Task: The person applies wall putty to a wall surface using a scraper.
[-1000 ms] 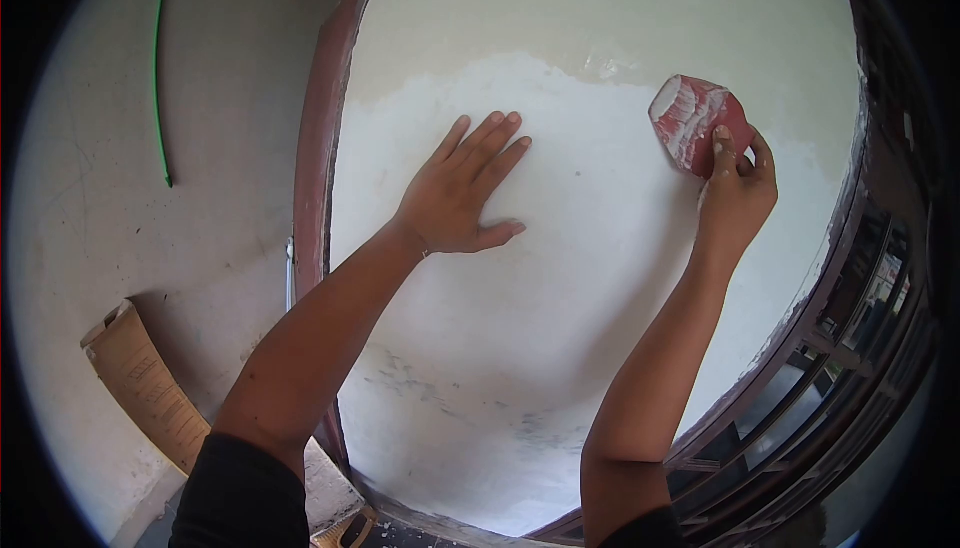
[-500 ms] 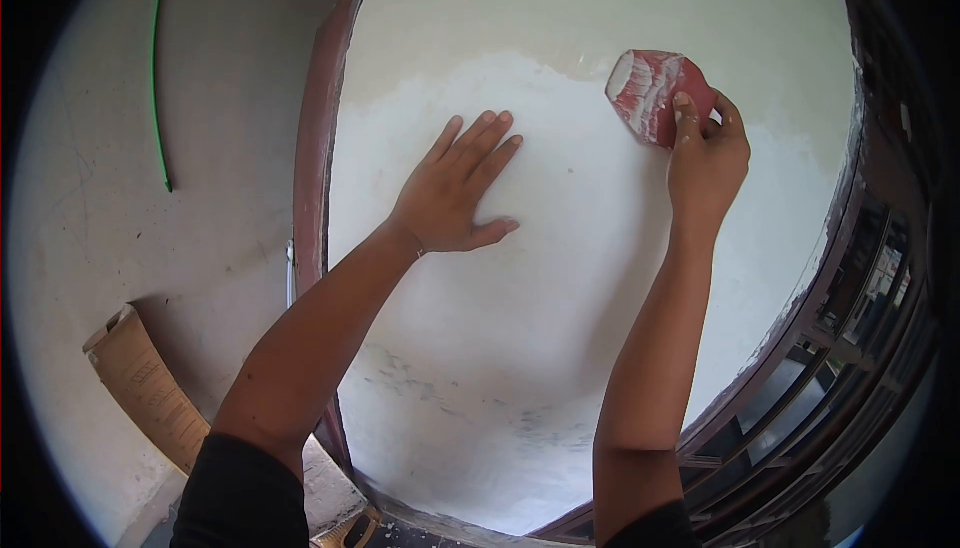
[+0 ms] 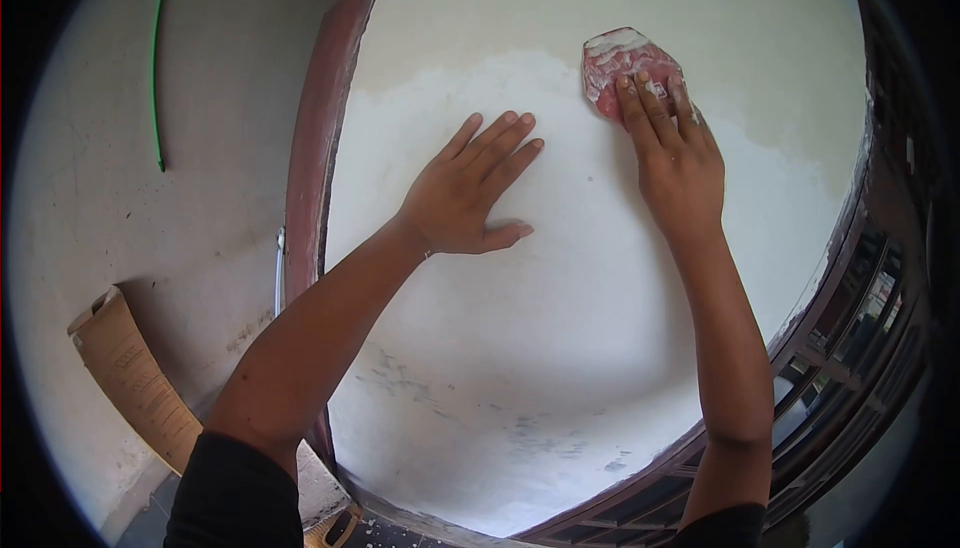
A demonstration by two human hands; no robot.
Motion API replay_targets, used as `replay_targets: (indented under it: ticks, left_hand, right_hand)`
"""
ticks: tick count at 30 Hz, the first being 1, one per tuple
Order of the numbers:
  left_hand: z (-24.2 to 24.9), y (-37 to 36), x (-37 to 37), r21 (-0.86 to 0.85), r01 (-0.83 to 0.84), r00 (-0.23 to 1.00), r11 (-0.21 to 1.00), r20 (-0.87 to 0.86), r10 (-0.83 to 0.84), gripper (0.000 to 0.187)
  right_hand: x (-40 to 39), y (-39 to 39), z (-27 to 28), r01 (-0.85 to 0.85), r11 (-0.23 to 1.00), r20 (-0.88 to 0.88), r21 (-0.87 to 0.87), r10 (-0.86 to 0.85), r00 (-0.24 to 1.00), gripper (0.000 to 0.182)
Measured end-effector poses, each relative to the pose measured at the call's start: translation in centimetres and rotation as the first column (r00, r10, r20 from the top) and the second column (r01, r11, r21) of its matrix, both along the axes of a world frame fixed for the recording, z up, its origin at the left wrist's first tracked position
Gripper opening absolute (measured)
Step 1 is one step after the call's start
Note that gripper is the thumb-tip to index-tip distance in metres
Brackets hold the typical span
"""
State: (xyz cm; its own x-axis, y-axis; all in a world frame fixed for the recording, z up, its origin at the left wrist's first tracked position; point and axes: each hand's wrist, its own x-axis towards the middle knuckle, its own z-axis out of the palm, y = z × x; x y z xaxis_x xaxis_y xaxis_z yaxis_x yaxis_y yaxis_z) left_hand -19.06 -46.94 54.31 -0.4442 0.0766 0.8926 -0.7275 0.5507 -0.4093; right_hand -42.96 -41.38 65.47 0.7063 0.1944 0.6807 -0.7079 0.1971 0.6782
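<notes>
My left hand (image 3: 465, 188) lies flat against the white wall (image 3: 540, 308), its fingers spread and nothing under them that I can see. Up and to the right, my right hand (image 3: 675, 153) grips a flat red putty spreader (image 3: 625, 58). Its fingers lie over the spreader's face, and the thumb is hidden. White putty is smeared across that face. The spreader is at the wall, over the edge between the bright white coat and the duller, off-white surface (image 3: 740, 18) above.
Left of the wall runs a dark red frame (image 3: 310, 148). Beyond it, a green strip (image 3: 155, 68) hangs on a grey wall, with a brown cardboard piece (image 3: 135, 373) lower down. A dark window frame with slats (image 3: 850, 348) borders the right side.
My right hand has turned the spreader over and shifted it slightly left and up; its fingers now lie on the face where the thumb was. My left hand stays flat on the wall.
</notes>
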Motion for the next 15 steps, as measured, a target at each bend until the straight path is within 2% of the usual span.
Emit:
replay_targets:
  ticks: [5, 9, 10, 12, 13, 14, 15]
  left_hand:
    - [0.1, 0.2, 0.0, 0.018, 0.028, 1.0, 0.999, -0.004, -0.028, 0.084]
    - [-0.5, 0.7, 0.2, 0.066, 0.046, 0.999, 0.997, -0.009, -0.046, 0.088]
    - [-1.2, 1.0, 0.4, 0.066, 0.039, 0.999, 0.997, -0.007, -0.039, 0.088]
    - [-3.8, 2.1, 0.7, 0.193, 0.191, 0.981, 0.962, -0.079, -0.179, 0.091]
    - [-6.0, 3.2, 1.2, 0.226, 0.212, 0.976, 0.951, -0.09, -0.196, 0.094]
    - [-8.8, 4.1, 1.5, 0.269, 0.252, 0.965, 0.929, -0.142, -0.221, 0.095]
    - [-12.7, 4.5, 1.9, 0.292, 0.365, 0.922, 0.884, -0.246, -0.299, 0.096]
  right_hand:
    - [-1.5, 1.4, -2.2, 0.159, 0.979, -0.034, 0.131, -0.155, 0.987, 0.043]
    - [-2.5, 3.4, -5.6, 0.136, 0.969, 0.012, 0.207, -0.142, 0.99, 0.043]
    - [-2.8, 4.5, -6.7, 0.055, 0.968, 0.065, 0.246, -0.073, 0.995, 0.041]
    - [-3.6, 6.7, -10.4, -0.112, 0.95, 0.172, 0.292, 0.063, 0.983, 0.038]
    - [-4.2, 7.7, -13.2, -0.195, 0.933, 0.22, 0.302, 0.131, 0.967, 0.037]
    - [-4.3, 8.8, -16.6, -0.344, 0.871, 0.284, 0.35, 0.251, 0.925, 0.031]
    - [-4.1, 9.2, -20.9, -0.549, 0.738, 0.404, 0.393, 0.398, 0.824, 0.028]
